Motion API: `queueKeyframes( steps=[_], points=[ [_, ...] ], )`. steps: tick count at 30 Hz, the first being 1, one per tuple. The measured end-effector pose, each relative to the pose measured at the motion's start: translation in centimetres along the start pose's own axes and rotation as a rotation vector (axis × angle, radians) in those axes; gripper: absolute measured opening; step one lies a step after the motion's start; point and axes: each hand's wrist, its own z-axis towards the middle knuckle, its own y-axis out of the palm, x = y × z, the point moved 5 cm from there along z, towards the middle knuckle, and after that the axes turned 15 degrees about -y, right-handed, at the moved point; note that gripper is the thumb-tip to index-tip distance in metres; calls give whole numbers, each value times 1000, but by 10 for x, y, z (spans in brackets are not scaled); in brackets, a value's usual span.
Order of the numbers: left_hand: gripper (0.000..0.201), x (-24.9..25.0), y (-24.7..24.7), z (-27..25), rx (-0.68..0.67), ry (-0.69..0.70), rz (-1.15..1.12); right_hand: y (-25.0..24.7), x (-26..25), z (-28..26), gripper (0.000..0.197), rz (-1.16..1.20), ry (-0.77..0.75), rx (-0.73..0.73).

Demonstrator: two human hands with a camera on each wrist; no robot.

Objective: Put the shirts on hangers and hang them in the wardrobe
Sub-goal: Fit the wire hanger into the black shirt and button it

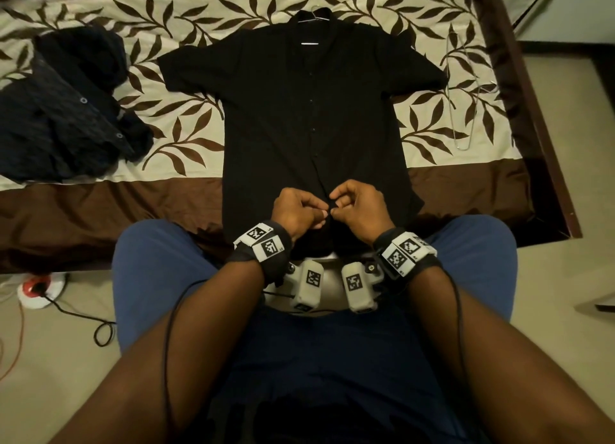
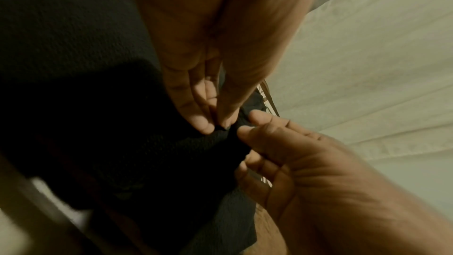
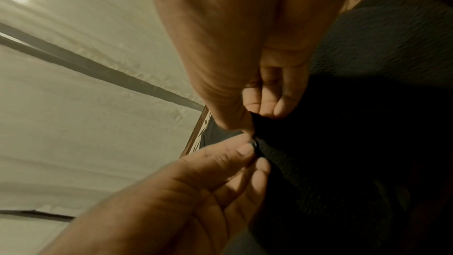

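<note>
Nearest, person seated at the foot of the bed [image 1: 100, 217], knees against the brown border, both wrists in over the hem end of a black shirt [image 1: 312, 117]. Left hand [image 1: 294, 209] curled, thumb and forefinger pinching the shirt's front edge; the left wrist view shows those fingers [image 2: 203, 123] closed on a fold of the black cloth. Right hand [image 1: 357, 204] likewise curled, pinching the opposite edge, fingertips of the two hands almost touching at the placket. Right wrist view shows a small button [image 3: 253, 143] right at the fingertips, so this reads as fastening a low button, near the hem. The shirt lies flat, front up, sleeves spread on the leaf-print cover; buttons above look done up, though dark on dark makes that hard to confirm. At the collar a hanger [image 1: 312, 16] appears seated already, wire hook showing past the neck. So step in hand: finishing the first shirt on its hanger. Next move, by my reckoning: get the button fully through its hole, let go, then reach to the far end for the hook and lift without letting the shoulders slip off. Further out, a crumpled dark shirt [image 1: 66, 110] lies to the left, not yet hung; a spare wire hanger [image 1: 466, 87] lies to the right. Wardrobe not in view.
</note>
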Motion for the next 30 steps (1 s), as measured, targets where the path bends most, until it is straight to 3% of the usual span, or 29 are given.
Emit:
queueKeyframes(
  steps=[11,21,25,30],
  points=[
    [8,-1,-2,-7,3,-77,-111,3,6,-6,30,7,34,57],
    [11,-1,-1,-3,61,-42,-52,6,4,-10,26,50,11,106],
    [9,-3,-1,-1,33,-72,-112,4,12,-12,21,164,89,113],
    [9,-1,5,-2,-10,-90,-143,8,15,-11,31,157,99,112]
  ],
)
